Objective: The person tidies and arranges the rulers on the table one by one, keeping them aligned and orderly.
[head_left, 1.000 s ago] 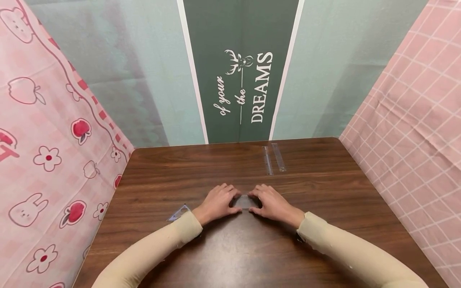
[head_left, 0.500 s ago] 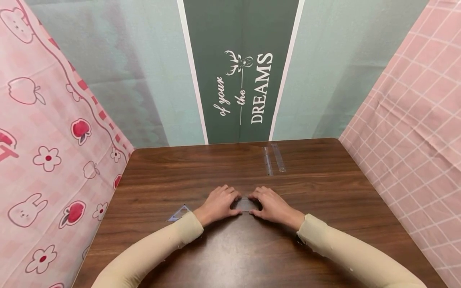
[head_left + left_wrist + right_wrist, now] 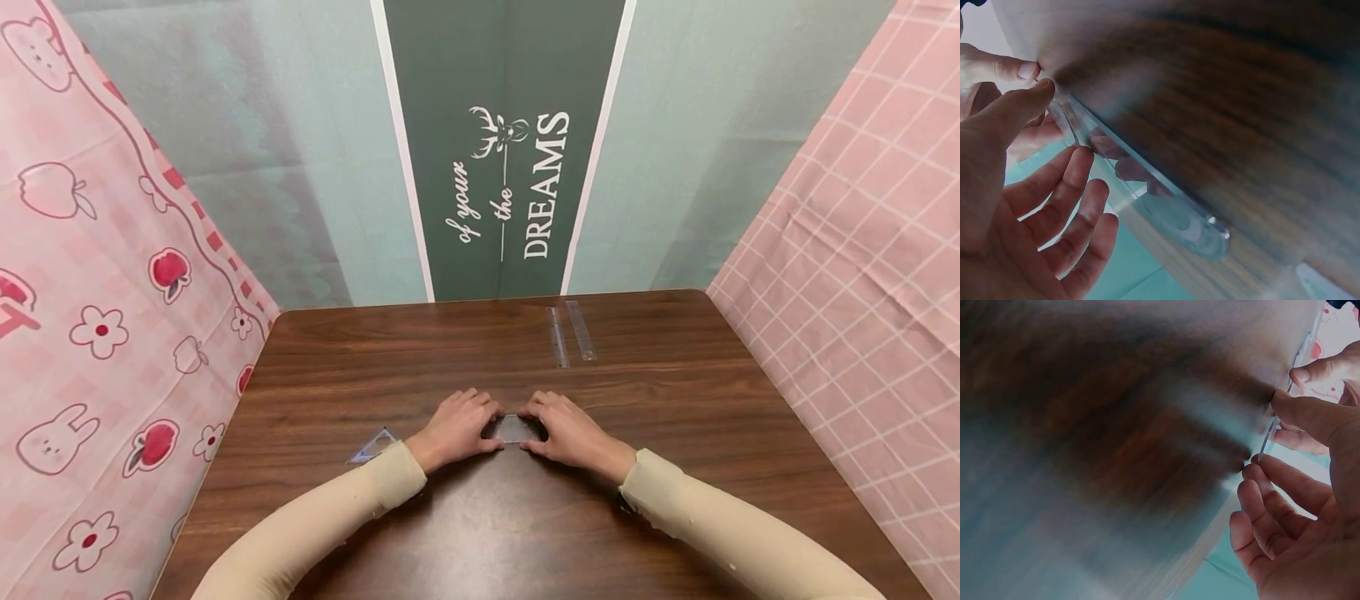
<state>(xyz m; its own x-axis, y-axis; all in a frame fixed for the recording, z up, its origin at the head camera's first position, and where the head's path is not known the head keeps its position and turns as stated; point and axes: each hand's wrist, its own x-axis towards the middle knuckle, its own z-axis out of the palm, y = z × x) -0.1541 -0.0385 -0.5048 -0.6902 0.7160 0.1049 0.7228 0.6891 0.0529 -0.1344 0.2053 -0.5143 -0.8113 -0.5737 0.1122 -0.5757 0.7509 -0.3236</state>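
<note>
Currently, locate clear plate (image 3: 513, 429) midway between left hand (image 3: 460, 423) and right hand (image 3: 567, 426), equally near to both. Read long axis as probably left–right, given hidden ends. Note both hands pinching its near and far edges.

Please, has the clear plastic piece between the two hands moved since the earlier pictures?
Yes, slightly: in the head view, the clear plastic piece has shifted down the picture, away from the two rulers.

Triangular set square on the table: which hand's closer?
Left. The left hand is just right of the triangular set square; the right hand is farther right.
</note>
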